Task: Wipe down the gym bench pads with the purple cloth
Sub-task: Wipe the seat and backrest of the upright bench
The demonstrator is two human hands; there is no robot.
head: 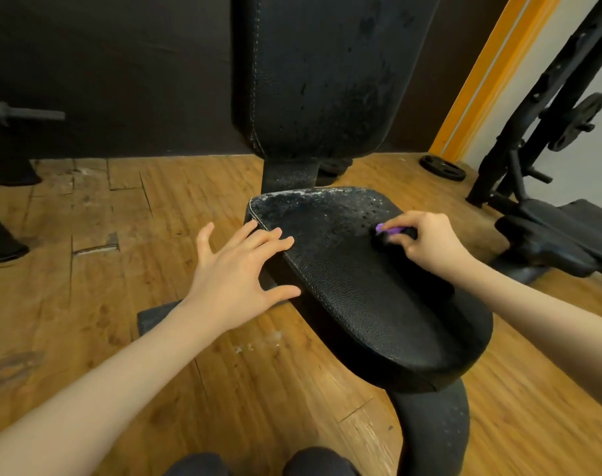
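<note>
The black seat pad [354, 283] of the gym bench fills the middle, dusty white along its far edge. Behind it rises the upright black back pad [327, 80], speckled with marks. My right hand [426, 238] grips a bunched purple and dark cloth [390, 232] and presses it on the seat pad's right far part. Only a small strip of purple shows between my fingers. My left hand [239, 269] lies with fingers spread and straight on the seat pad's left edge.
Worn wooden floor [103, 235] surrounds the bench, with cracked boards at the left. A black rack [540, 132] with a weight plate stands at the right, another plate [442, 167] lies on the floor behind. The bench's curved black frame [433, 431] runs toward my knees.
</note>
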